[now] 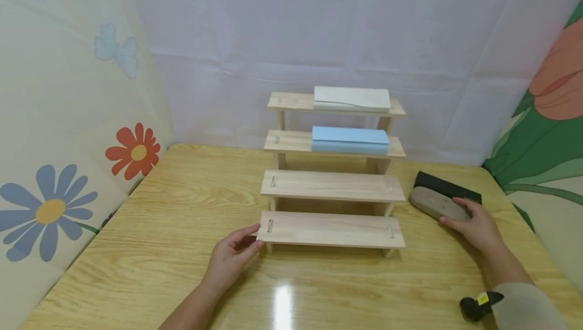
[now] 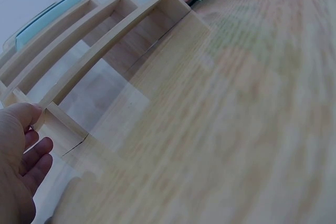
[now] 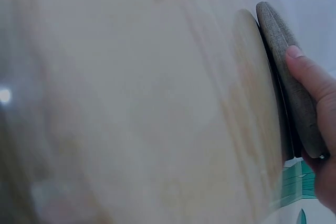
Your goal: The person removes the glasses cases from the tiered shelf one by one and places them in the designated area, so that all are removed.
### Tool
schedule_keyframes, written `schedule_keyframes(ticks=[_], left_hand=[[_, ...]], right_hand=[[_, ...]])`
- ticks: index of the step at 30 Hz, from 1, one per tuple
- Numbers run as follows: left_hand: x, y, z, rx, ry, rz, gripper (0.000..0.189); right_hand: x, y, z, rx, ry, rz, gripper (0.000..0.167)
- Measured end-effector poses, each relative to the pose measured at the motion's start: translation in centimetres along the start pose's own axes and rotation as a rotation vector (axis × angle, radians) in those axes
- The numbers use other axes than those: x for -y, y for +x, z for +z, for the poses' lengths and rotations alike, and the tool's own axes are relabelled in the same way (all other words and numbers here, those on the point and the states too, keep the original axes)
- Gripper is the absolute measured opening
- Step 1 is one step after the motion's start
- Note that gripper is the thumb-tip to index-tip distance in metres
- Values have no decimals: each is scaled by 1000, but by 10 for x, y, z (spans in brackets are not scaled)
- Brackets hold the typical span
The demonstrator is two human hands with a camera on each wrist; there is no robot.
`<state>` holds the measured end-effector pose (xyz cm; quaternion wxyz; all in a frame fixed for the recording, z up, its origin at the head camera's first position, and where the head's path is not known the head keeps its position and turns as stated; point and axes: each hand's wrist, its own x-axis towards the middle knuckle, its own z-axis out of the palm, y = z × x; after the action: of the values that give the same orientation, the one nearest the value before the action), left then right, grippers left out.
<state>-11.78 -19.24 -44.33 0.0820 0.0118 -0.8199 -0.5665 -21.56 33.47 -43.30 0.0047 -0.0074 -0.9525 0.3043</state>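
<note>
A light wooden stepped display stand [image 1: 332, 186] stands on the table. A white glasses case [image 1: 351, 98] lies on its top shelf and a blue glasses case [image 1: 349, 140] on the shelf below. My left hand [image 1: 232, 258] pinches the left end of the lowest shelf [image 1: 330, 230]; in the left wrist view its thumb [image 2: 23, 113] is at the shelf's corner. To the right of the stand, my right hand [image 1: 475, 226] grips a grey glasses case [image 1: 432, 202], thumb on the near side. A black case [image 1: 448, 187] lies just behind the grey one.
The wood-grain table [image 1: 182, 208] reaches back to a pale cloth backdrop [image 1: 319, 26]. Flower-printed panels [image 1: 50, 211] close in the left and right sides. A black wrist device [image 1: 478, 305] sits by the right sleeve [image 1: 524, 307].
</note>
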Motion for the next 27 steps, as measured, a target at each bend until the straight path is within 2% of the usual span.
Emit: schedule_keyframes(ticks=[20,27], left_hand=[[-1,0,0,3,1,-9,35],[-2,0,0,8,-4,-24,35]], right_hand=[[-3,2,-1,-62,-58,-94,79],[-4,1,0,-72,-74,-71,79]])
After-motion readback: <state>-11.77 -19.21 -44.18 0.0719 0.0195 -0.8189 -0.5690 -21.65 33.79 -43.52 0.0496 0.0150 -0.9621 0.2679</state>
